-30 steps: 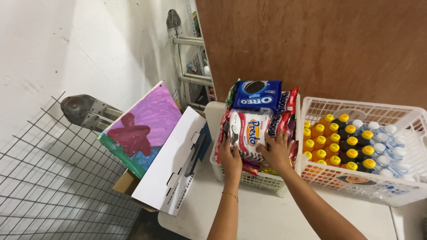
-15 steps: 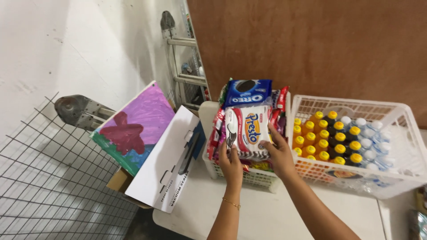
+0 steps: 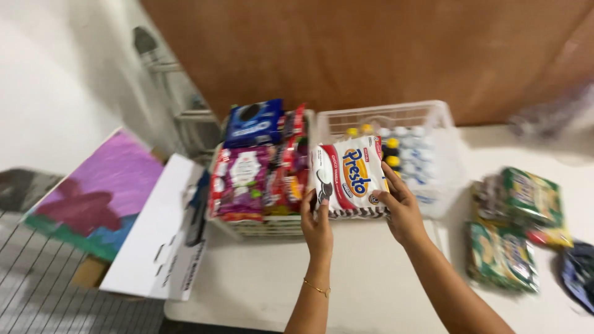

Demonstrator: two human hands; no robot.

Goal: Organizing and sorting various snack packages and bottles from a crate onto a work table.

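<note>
Both my hands hold a white and red pack of sandwich cookies (image 3: 349,176) up over the table's front part. My left hand (image 3: 317,224) grips its lower left corner and my right hand (image 3: 401,207) grips its lower right edge. Behind the pack stands a white basket (image 3: 260,227) stuffed with snack packs, among them a blue cookie pack (image 3: 252,122) and a purple pack (image 3: 241,179). To the right of that is a second white basket (image 3: 442,120) with several small bottles with yellow and white caps (image 3: 396,142).
Green snack packs (image 3: 516,232) lie on the white table (image 3: 371,291) at the right, with a dark pack (image 3: 578,272) at the edge. A painted canvas (image 3: 96,198) and a white cardboard box (image 3: 164,235) lean at the left. A brown panel (image 3: 371,49) rises behind.
My hands have lifted the white and red cookie pack out of the snack basket and moved it right, in front of the bottle basket. The view has swung to the right.
</note>
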